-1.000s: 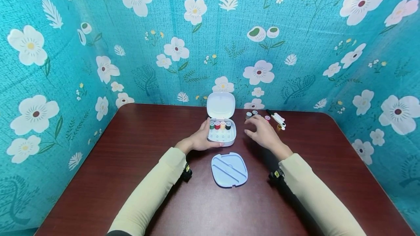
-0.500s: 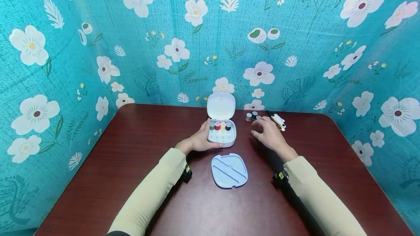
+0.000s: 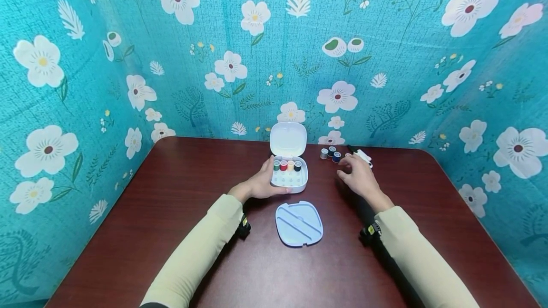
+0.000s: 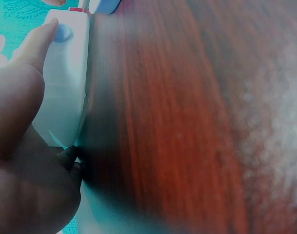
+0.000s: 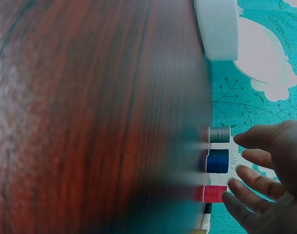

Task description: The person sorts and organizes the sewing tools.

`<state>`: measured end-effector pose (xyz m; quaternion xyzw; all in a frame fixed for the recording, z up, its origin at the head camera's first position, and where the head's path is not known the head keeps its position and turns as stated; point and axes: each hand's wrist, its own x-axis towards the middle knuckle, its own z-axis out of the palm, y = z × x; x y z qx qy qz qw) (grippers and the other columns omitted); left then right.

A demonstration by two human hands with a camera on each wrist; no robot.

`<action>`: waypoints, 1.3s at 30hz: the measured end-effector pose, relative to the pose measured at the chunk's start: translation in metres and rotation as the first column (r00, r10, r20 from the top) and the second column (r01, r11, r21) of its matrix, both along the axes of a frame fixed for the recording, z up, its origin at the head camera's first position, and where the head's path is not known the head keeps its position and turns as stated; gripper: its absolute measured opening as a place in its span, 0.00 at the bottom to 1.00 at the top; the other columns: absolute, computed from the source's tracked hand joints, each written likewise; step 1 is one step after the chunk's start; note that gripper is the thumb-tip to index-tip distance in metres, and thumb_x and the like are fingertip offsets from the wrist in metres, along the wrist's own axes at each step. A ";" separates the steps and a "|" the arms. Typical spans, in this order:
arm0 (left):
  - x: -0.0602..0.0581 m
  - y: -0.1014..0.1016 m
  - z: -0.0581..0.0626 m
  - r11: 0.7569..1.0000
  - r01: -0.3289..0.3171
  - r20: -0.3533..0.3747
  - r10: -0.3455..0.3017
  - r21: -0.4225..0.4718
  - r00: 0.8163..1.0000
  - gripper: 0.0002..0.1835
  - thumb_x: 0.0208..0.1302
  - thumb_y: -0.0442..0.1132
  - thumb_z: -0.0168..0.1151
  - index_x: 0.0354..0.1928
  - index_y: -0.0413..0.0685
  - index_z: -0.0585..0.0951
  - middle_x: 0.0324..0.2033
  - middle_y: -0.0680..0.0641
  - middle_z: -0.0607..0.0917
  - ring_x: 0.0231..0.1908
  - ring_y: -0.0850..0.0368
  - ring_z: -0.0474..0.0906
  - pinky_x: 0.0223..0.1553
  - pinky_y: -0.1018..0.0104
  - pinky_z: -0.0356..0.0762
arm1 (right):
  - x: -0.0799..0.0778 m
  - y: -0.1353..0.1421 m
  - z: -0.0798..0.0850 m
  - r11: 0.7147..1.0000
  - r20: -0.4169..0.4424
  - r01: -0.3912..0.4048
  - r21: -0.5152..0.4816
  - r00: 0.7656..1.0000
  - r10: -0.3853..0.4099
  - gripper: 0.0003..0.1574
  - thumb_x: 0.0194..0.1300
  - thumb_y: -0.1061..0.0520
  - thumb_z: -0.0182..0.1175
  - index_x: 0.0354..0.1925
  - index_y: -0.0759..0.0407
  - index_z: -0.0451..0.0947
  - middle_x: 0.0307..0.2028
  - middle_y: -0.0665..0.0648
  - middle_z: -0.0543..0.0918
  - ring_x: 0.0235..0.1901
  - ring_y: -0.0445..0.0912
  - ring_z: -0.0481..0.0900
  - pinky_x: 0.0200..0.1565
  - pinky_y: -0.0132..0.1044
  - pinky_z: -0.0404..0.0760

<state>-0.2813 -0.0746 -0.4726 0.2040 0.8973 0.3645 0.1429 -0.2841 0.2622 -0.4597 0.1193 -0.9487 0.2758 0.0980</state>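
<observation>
My left hand (image 3: 258, 182) grips the left and front sides of a white sewing box (image 3: 302, 185), thumb along its front wall. Its lid (image 3: 288, 139) stands raised. Inside, a row of thread spools includes a green spool (image 3: 276, 166), a red spool (image 3: 283, 166) and a black spool (image 3: 297, 166); bare pegs show in front. My right hand (image 3: 360, 177) hovers at the loose spools with fingers spread and slightly bent, holding nothing. Nearest its fingertips are a pink-red spool (image 5: 214, 194), a blue spool (image 5: 217, 164) and a grey spool (image 5: 219, 134).
A pale blue tray insert (image 3: 299, 225) lies on the brown table (image 3: 205, 160) in front of the box. White-handled snips (image 3: 364, 156) lie behind my right hand, partly hidden. A flowered teal curtain (image 3: 239, 108) hangs along the table's back edge.
My right hand has moved rightward over the loose spools, uncovering the grey, dark and blue ones on the left. The left hand and the box stay where they were.
</observation>
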 end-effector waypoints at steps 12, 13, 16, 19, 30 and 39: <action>0.000 0.000 -0.003 1.000 -0.002 0.010 0.002 -0.017 1.000 0.71 0.57 0.65 0.72 0.81 0.42 0.31 0.81 0.41 0.40 0.78 0.45 0.48 0.74 0.51 0.56 | -0.004 0.009 -0.006 0.995 -0.022 0.087 -0.051 0.996 -0.089 0.19 0.65 0.62 0.67 0.52 0.70 0.82 0.53 0.70 0.82 0.51 0.63 0.80 0.56 0.60 0.77; 0.000 0.000 -0.003 1.000 -0.002 0.011 0.002 -0.019 1.000 0.71 0.57 0.65 0.72 0.81 0.42 0.31 0.81 0.41 0.40 0.78 0.45 0.47 0.74 0.51 0.56 | -0.005 0.009 -0.006 0.993 -0.024 0.099 -0.059 0.995 -0.100 0.19 0.64 0.62 0.67 0.53 0.70 0.81 0.51 0.70 0.82 0.51 0.63 0.79 0.56 0.60 0.77; 0.000 0.001 -0.003 1.000 -0.003 0.010 0.003 -0.022 1.000 0.71 0.58 0.65 0.72 0.81 0.42 0.30 0.81 0.41 0.40 0.78 0.45 0.47 0.74 0.51 0.56 | -0.007 0.010 -0.008 0.987 -0.021 0.133 -0.084 0.991 -0.135 0.22 0.64 0.62 0.68 0.55 0.70 0.78 0.50 0.70 0.81 0.50 0.63 0.79 0.55 0.60 0.77; 0.000 0.001 -0.002 1.000 -0.006 0.015 0.006 -0.021 1.000 0.71 0.58 0.65 0.72 0.81 0.43 0.30 0.81 0.41 0.40 0.78 0.46 0.47 0.74 0.51 0.55 | -0.010 0.011 -0.010 0.983 -0.010 0.155 -0.099 0.988 -0.157 0.24 0.64 0.62 0.68 0.56 0.69 0.76 0.50 0.70 0.79 0.50 0.63 0.79 0.54 0.60 0.77; 0.000 0.002 -0.001 1.000 -0.008 0.014 0.008 -0.022 1.000 0.71 0.58 0.63 0.72 0.81 0.41 0.30 0.81 0.40 0.40 0.77 0.45 0.48 0.74 0.50 0.57 | -0.019 0.011 -0.011 0.968 0.054 0.216 -0.126 0.976 -0.211 0.30 0.66 0.61 0.65 0.61 0.72 0.69 0.54 0.72 0.74 0.53 0.64 0.72 0.59 0.60 0.73; 0.001 0.001 0.001 1.000 -0.008 0.014 0.008 -0.024 1.000 0.71 0.57 0.65 0.72 0.81 0.42 0.32 0.81 0.41 0.40 0.78 0.46 0.48 0.74 0.50 0.56 | -0.031 0.010 -0.015 0.953 0.097 0.251 -0.167 0.967 -0.238 0.37 0.67 0.60 0.65 0.67 0.75 0.64 0.58 0.75 0.72 0.60 0.66 0.69 0.65 0.59 0.68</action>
